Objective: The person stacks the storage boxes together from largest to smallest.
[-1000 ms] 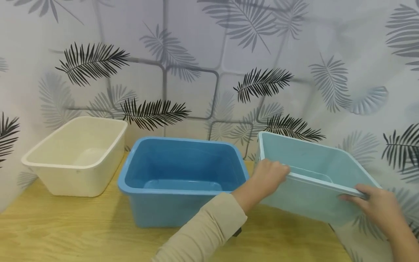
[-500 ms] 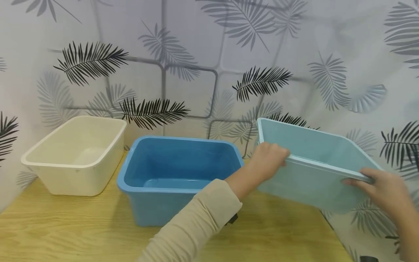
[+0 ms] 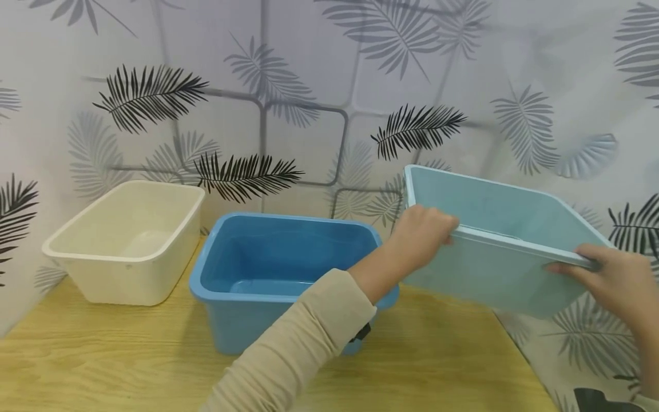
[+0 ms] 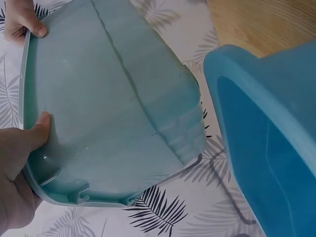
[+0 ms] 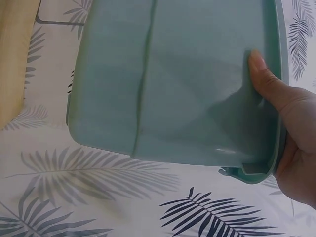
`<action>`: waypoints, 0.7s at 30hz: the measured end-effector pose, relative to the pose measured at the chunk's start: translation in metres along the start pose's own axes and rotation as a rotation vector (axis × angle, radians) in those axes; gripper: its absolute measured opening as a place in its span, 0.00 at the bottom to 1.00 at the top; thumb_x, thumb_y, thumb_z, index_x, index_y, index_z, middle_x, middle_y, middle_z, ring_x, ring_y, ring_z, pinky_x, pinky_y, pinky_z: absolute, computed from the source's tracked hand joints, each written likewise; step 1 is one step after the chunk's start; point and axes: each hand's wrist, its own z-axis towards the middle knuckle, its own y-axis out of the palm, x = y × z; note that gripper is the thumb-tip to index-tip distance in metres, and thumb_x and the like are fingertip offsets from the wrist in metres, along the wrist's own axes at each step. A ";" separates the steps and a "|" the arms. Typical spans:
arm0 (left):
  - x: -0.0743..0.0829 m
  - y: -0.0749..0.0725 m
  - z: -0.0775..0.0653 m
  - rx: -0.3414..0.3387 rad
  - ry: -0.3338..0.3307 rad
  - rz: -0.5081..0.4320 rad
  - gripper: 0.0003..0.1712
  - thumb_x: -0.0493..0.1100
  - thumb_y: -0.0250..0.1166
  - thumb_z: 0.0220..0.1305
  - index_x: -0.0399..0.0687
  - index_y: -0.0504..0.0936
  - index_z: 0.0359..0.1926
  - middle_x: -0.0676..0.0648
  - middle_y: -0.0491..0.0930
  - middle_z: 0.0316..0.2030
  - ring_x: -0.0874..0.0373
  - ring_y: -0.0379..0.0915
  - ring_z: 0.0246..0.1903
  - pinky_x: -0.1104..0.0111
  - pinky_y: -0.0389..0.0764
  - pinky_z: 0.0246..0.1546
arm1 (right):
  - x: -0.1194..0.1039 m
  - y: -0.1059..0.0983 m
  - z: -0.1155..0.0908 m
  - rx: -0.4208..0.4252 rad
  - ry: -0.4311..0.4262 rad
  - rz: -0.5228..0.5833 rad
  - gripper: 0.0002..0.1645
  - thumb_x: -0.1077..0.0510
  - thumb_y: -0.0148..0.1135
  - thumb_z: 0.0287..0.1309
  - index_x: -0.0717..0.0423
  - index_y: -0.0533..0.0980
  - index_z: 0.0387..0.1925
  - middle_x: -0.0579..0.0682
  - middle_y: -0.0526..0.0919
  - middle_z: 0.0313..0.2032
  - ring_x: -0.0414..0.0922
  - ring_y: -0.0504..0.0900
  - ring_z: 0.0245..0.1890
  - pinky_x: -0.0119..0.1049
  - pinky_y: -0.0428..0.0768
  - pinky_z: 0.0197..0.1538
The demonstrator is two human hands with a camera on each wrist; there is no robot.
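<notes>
A pale aqua plastic storage bin [image 3: 494, 274] is held up at the right, tilted with its right end lower. My left hand [image 3: 424, 234] grips its near rim close to the left corner, and my right hand [image 3: 612, 274] grips the same rim toward the right corner. In the left wrist view, the left thumb [image 4: 40, 129] lies flat on the bin's outer wall, fingers over the rim. The right wrist view has the right thumb [image 5: 261, 74] pressed on that wall in the same way. The bin's inside looks bare in the head view.
A blue bin [image 3: 288, 254] stands on the wooden table [image 3: 128, 366] left of the held bin, partly behind my left forearm. A cream bin [image 3: 123, 229] stands further left. Behind the table hangs a leaf-patterned cloth [image 3: 309, 68]. The table's right edge lies below the held bin.
Both hands have raised the aqua bin steadily, and its right end has moved slightly further right. The blue and cream bins have stayed in place.
</notes>
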 end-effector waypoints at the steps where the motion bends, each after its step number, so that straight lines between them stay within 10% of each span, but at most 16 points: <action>1: -0.001 -0.001 0.000 0.001 -0.001 0.005 0.14 0.55 0.55 0.61 0.60 0.81 0.44 0.61 0.84 0.37 0.71 0.76 0.29 0.82 0.71 0.25 | -0.001 0.000 0.001 -0.003 -0.001 -0.001 0.29 0.44 0.70 0.31 0.70 0.77 0.20 0.68 0.80 0.19 0.63 0.78 0.17 0.56 0.77 0.24; 21: -0.027 -0.015 -0.019 -0.023 -0.031 -0.034 0.13 0.54 0.57 0.60 0.57 0.81 0.42 0.59 0.84 0.37 0.66 0.79 0.31 0.79 0.75 0.28 | -0.029 0.003 0.019 -0.063 -0.006 0.015 0.22 0.46 0.72 0.34 0.63 0.79 0.19 0.61 0.82 0.20 0.53 0.77 0.17 0.35 0.73 0.20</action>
